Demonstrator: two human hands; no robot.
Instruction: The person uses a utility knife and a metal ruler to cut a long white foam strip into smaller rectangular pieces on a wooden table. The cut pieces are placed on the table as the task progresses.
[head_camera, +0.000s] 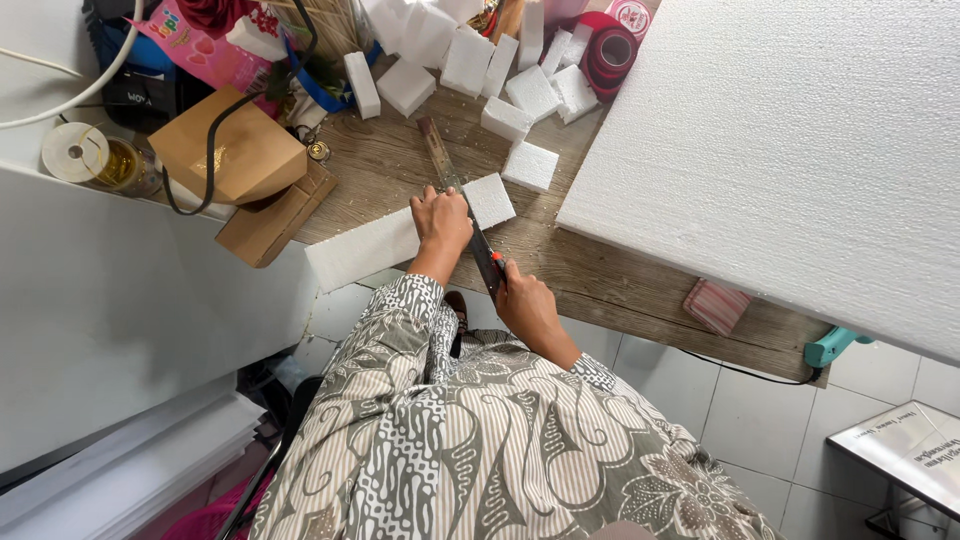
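Cutting looks partly done: about a dozen foam blocks lie at the table's far end, while a long foam strip lies uncut across the near edge. The left hand presses a ruler flat on it; the right hand grips a knife against the ruler's edge.

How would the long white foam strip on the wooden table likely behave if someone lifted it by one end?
The foam strip looks like expanded polystyrene, so probably very light. It is long and thin, overhanging the wooden table, so it may snap rather than flop. Crumbs around the cut blocks suggest it crumbles easily.
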